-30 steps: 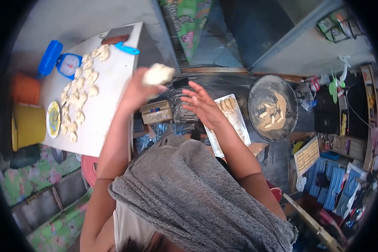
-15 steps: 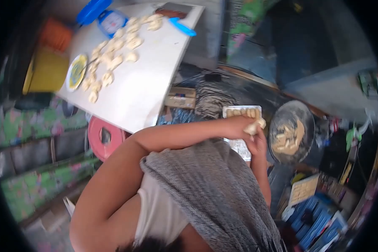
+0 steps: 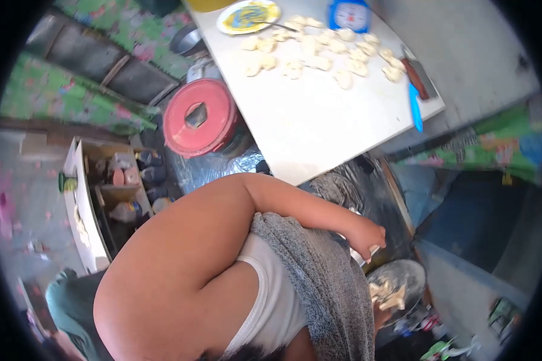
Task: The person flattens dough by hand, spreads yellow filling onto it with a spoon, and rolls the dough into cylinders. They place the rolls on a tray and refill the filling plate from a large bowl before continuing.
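Observation:
My left hand (image 3: 366, 236) reaches across in front of my body with its fingers curled down. A small pale piece of dough (image 3: 373, 248) shows at its fingertips, over the edge of a light tray (image 3: 358, 257) mostly covered by my hand and the cloth. Only a sliver of my right hand (image 3: 380, 316) shows beside the grey cloth (image 3: 319, 271); its fingers are hidden. Right by it is a round basin (image 3: 412, 274) with floury cut dough strips (image 3: 394, 298). Whether my right hand holds one of these cannot be made out.
On the white table (image 3: 319, 138) lie several dough lumps (image 3: 343, 78), a plate with yellow smears (image 3: 248, 17), a blue scale (image 3: 349, 16), a knife (image 3: 417, 79) and a blue-handled tool (image 3: 415, 108). A red-lidded bucket (image 3: 200, 117) and an open cabinet (image 3: 117, 192) stand left.
The view has swung left, bringing the cabinet into sight. My hands, together at a dough piece before, are now apart: the left over the tray, the right lower by the basin.

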Demonstrator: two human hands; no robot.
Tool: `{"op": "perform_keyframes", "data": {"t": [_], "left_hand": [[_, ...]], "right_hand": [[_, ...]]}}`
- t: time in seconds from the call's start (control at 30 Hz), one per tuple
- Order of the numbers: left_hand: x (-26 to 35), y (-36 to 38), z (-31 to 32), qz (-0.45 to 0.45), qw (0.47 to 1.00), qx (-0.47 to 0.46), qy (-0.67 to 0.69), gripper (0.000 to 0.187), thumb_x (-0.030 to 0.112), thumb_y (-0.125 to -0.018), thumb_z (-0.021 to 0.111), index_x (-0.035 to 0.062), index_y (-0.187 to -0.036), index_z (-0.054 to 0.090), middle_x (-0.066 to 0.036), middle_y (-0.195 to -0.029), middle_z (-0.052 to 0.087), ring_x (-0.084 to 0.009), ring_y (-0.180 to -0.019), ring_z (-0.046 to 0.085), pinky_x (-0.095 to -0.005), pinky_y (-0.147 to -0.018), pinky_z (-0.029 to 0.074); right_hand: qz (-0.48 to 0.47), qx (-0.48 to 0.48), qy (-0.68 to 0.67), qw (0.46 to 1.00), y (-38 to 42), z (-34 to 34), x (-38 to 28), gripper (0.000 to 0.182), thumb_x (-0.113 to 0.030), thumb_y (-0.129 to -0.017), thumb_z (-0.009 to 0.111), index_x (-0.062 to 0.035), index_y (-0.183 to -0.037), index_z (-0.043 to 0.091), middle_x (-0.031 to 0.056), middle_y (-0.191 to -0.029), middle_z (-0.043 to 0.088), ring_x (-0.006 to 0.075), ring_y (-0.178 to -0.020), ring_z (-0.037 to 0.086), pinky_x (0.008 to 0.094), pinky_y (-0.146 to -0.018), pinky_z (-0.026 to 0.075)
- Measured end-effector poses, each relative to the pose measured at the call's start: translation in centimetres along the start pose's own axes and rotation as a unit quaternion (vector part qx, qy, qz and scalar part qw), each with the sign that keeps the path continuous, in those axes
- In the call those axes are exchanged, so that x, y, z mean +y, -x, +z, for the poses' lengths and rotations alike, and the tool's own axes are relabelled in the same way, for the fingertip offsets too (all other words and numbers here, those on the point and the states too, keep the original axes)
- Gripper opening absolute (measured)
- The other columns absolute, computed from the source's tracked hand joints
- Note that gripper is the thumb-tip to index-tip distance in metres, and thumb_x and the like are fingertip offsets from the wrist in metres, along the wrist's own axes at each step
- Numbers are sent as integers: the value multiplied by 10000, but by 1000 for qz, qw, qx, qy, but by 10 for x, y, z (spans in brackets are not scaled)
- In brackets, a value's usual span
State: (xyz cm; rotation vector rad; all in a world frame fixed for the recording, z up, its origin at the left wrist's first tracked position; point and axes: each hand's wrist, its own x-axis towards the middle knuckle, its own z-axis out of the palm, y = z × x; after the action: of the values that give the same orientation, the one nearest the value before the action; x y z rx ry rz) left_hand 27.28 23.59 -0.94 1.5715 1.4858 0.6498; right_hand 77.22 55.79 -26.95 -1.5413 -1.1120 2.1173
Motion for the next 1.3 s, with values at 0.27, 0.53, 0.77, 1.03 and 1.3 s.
{"op": "perform_keyframes", "data": {"t": [0.27,0.53,0.77,1.03,1.3], "left_hand": [[-20,94,-51,21,983,174,57,512,286,-830,638,5,-1245,531,-186,-1274,497,-352,-1151,514,-417,-946,427],[-64,238,-115,95,905,390,143,296,164,-876,627,5,-1123,584,-141,-1104,581,-289,-1002,585,-369,-869,469],[-111,328,-166,27,888,432,155,260,142,-883,626,19,-1109,591,-116,-1044,589,-223,-898,598,-345,-811,478],[-140,357,-195,55,872,429,229,340,168,-902,620,18,-1199,550,-116,-1084,580,-197,-929,591,-324,-802,489],[-161,391,-223,-3,721,419,552,344,123,-909,607,-12,-1216,532,-82,-1061,603,-127,-894,581,-268,-756,505]], "right_hand": [[-251,71,73,963,-11,383,-46,378,-143,-920,584,-29,-1274,513,109,-1187,582,202,-988,560,307,-808,465],[-540,-114,465,693,96,737,-140,482,-155,-845,656,-65,-1297,515,139,-1111,587,277,-1003,563,374,-883,442],[-438,-129,521,721,95,804,-118,253,-99,-794,685,-37,-992,540,126,-1047,596,216,-939,566,294,-823,432],[-335,-248,238,877,167,849,-121,290,25,-820,588,-11,-1102,532,60,-1025,585,127,-907,556,247,-766,432],[-320,-380,347,795,219,947,-103,421,-87,-820,665,-55,-1229,572,66,-1016,575,151,-876,555,288,-766,459]]}}
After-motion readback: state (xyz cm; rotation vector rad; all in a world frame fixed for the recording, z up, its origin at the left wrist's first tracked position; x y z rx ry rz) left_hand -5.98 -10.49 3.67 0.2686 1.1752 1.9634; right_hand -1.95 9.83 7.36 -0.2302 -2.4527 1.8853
